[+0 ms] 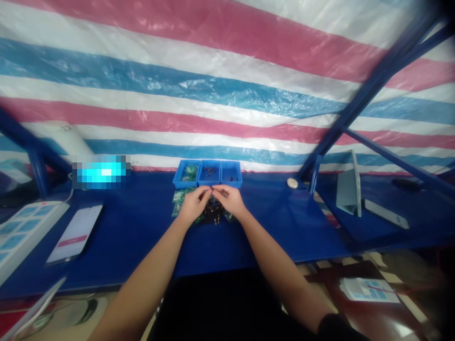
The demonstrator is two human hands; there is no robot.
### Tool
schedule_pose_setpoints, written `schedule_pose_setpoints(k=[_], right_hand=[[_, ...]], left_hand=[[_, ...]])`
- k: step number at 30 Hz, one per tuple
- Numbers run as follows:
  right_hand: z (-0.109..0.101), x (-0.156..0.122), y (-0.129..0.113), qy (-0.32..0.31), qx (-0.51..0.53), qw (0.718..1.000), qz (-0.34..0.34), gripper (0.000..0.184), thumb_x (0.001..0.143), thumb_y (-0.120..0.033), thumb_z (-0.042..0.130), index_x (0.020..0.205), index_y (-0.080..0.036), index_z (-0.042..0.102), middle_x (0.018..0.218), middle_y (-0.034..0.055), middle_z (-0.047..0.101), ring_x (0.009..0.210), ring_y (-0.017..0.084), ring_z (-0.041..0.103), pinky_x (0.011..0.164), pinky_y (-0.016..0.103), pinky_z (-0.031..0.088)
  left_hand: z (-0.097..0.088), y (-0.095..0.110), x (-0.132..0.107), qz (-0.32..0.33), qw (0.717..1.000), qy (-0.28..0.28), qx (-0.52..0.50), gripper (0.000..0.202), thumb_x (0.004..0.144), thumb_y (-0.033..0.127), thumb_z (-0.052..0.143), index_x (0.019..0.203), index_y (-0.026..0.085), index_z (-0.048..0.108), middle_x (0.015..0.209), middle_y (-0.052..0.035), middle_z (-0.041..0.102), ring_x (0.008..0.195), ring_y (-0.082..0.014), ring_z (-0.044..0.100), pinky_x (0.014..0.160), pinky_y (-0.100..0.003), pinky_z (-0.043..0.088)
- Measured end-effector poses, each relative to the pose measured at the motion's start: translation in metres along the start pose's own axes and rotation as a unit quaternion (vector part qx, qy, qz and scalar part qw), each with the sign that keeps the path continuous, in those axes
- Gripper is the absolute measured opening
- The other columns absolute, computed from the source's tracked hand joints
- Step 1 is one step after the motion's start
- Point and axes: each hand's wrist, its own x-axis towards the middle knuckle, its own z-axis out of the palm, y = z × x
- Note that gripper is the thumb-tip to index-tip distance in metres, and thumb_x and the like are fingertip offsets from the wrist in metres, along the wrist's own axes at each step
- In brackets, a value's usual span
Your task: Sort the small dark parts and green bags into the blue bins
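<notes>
My left hand [193, 203] and my right hand [230, 199] meet over a blue table [142, 227], fingertips pinched together around a tiny part too small to make out. Beneath them lie small green circuit boards [178, 197] and a heap of small dark parts [212, 214]. Just behind stand three joined blue bins [208, 174]: the left one holds green boards, the middle and right ones hold small dark parts.
A phone [76, 233] and a white power strip [21, 232] lie at the left. A small round white object [292, 183] sits right of the bins. Blue frame posts [355, 109] and a striped tarp stand behind. A grey folded stand [350, 187] is at the right.
</notes>
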Motion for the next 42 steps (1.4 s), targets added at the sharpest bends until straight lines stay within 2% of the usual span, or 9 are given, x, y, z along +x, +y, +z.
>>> schedule_pose_setpoints(k=[7, 19, 25, 33, 39, 42], right_hand=[[0.0008, -0.0001, 0.0027, 0.002, -0.016, 1.000, -0.016, 0.031, 0.080, -0.036, 0.069, 0.106, -0.019, 0.072, 0.094, 0.0068, 0.074, 0.083, 0.019, 0.070, 0.081, 0.032, 0.057], [-0.0001, -0.0006, 0.0031, -0.002, -0.027, 1.000, 0.005, 0.031, 0.084, -0.038, 0.065, 0.108, -0.019, 0.072, 0.094, 0.0071, 0.074, 0.081, 0.020, 0.071, 0.080, 0.034, 0.058], [0.0018, -0.0006, 0.0021, -0.002, -0.017, 1.000, -0.008, 0.032, 0.079, -0.036, 0.070, 0.107, -0.019, 0.071, 0.092, 0.0063, 0.074, 0.082, 0.019, 0.070, 0.079, 0.032, 0.057], [0.0016, -0.0014, -0.0022, 0.005, -0.043, 0.999, -0.011, 0.029, 0.081, -0.036, 0.067, 0.102, -0.018, 0.073, 0.094, 0.0076, 0.075, 0.083, 0.020, 0.070, 0.080, 0.034, 0.057], [0.0003, -0.0017, -0.0036, 0.003, -0.062, 0.998, -0.008, 0.028, 0.085, -0.037, 0.063, 0.104, -0.019, 0.073, 0.092, 0.0071, 0.075, 0.080, 0.019, 0.070, 0.078, 0.033, 0.056], [0.0006, -0.0019, -0.0049, 0.002, -0.058, 0.998, -0.005, 0.028, 0.084, -0.037, 0.064, 0.103, -0.019, 0.073, 0.092, 0.0068, 0.075, 0.081, 0.019, 0.070, 0.078, 0.032, 0.056]], left_hand=[[-0.0021, 0.0038, 0.0003, 0.003, 1.000, 0.002, 0.009, 0.028, 0.094, 0.041, 0.048, 0.097, 0.021, 0.067, 0.086, -0.0012, 0.070, 0.068, -0.0130, 0.062, 0.067, -0.023, 0.046], [0.0012, 0.0010, -0.0001, -0.009, 1.000, 0.017, -0.005, 0.030, 0.092, 0.045, 0.050, 0.100, 0.021, 0.066, 0.088, -0.0025, 0.072, 0.068, -0.0142, 0.063, 0.065, -0.024, 0.047], [-0.0012, 0.0022, 0.0008, -0.006, 1.000, 0.005, 0.004, 0.029, 0.094, 0.043, 0.047, 0.095, 0.020, 0.065, 0.075, -0.0001, 0.067, 0.062, -0.0126, 0.059, 0.063, -0.023, 0.044], [-0.0036, 0.0065, 0.0010, -0.032, 0.999, -0.006, -0.010, 0.028, 0.095, 0.041, 0.045, 0.087, 0.020, 0.062, 0.063, 0.0028, 0.061, 0.057, -0.0118, 0.057, 0.061, -0.023, 0.043], [-0.0027, 0.0069, -0.0006, -0.030, 0.999, 0.000, -0.035, 0.027, 0.092, 0.043, 0.050, 0.099, 0.021, 0.063, 0.077, 0.0006, 0.067, 0.064, -0.0129, 0.060, 0.062, -0.023, 0.045], [-0.0019, 0.0055, -0.0009, -0.024, 0.999, -0.002, -0.031, 0.028, 0.092, 0.044, 0.049, 0.096, 0.020, 0.063, 0.075, 0.0004, 0.067, 0.061, -0.0128, 0.059, 0.060, -0.024, 0.044]])
